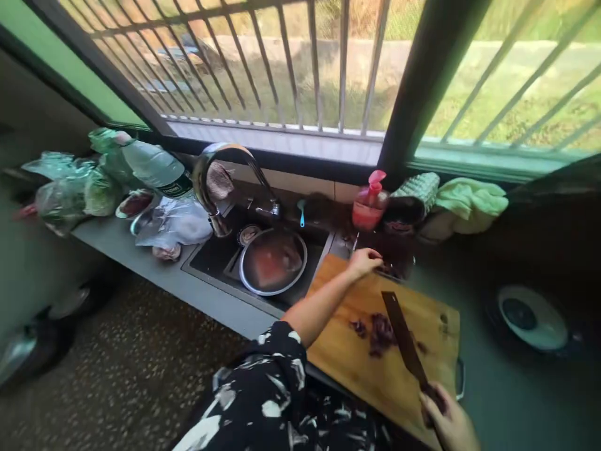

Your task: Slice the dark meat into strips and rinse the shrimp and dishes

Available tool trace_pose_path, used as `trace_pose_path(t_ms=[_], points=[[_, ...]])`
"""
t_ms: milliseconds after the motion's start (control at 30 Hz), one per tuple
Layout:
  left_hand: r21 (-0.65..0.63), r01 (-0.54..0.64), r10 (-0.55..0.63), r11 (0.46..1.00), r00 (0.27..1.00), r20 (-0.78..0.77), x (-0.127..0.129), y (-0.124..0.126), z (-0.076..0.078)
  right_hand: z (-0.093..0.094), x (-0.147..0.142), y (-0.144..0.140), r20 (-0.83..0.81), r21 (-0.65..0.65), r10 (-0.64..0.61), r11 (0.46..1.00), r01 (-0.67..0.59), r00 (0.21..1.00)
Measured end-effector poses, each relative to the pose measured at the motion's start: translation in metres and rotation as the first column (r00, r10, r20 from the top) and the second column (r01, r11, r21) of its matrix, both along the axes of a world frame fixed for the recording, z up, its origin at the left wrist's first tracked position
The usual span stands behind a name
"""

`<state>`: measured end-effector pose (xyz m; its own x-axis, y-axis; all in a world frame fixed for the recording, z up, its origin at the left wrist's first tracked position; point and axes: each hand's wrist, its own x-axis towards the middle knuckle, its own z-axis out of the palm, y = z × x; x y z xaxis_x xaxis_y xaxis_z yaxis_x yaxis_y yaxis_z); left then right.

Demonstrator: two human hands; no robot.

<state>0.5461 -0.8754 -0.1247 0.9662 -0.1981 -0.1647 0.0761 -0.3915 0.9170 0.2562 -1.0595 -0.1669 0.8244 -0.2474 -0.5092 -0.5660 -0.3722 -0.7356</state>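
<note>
Right hand (448,418) grips the knife (404,341), lower right; left hand (365,263) is bunched, can't tell if empty. Purple bits (381,332) look chopped already, not sure what's left.

Grey desk (225,303) fitted along below window (282,75). Dark sink (206,263) let into it. Wooden cutting board (338,360) laid flat to right of sink, chopped purple pieces (382,332) gathered on it. Plastic bags (61,194) crowded at desk's left end, large clear bottle (153,164) placed beside them, translucent bag (176,222) set in front, small pale lump (166,252) left near front edge. Pump bottle (369,211) with red liquid stood behind board.
</note>
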Motion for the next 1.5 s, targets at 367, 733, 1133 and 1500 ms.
trace_pose_path(t_ms=[367, 733, 1133, 1500], points=[[-0.101, -0.083, 0.036, 0.991, 0.913, -0.405, -0.133, 0.151, -0.073, -0.025, 0.022, 0.161, -0.031, 0.111, 0.020, 0.994, -0.017, 0.999], [0.004, 0.081, -0.075, 0.997, 0.945, -0.319, -0.148, 0.085, -0.103, -0.032, -0.006, 0.113, 0.035, -0.099, -0.292, 0.951, 0.294, 0.956], [0.150, 0.203, -0.215, 0.968, 0.975, 0.065, -0.156, 0.086, -0.117, -0.020, 0.001, 0.139, 0.053, -0.206, -0.186, 0.959, 0.193, 0.981], [0.250, 0.400, -0.460, 0.882, 0.845, 0.274, -0.160, 0.075, -0.111, -0.004, 0.010, 0.147, -0.020, -0.590, 0.047, 0.805, -0.050, 0.999]])
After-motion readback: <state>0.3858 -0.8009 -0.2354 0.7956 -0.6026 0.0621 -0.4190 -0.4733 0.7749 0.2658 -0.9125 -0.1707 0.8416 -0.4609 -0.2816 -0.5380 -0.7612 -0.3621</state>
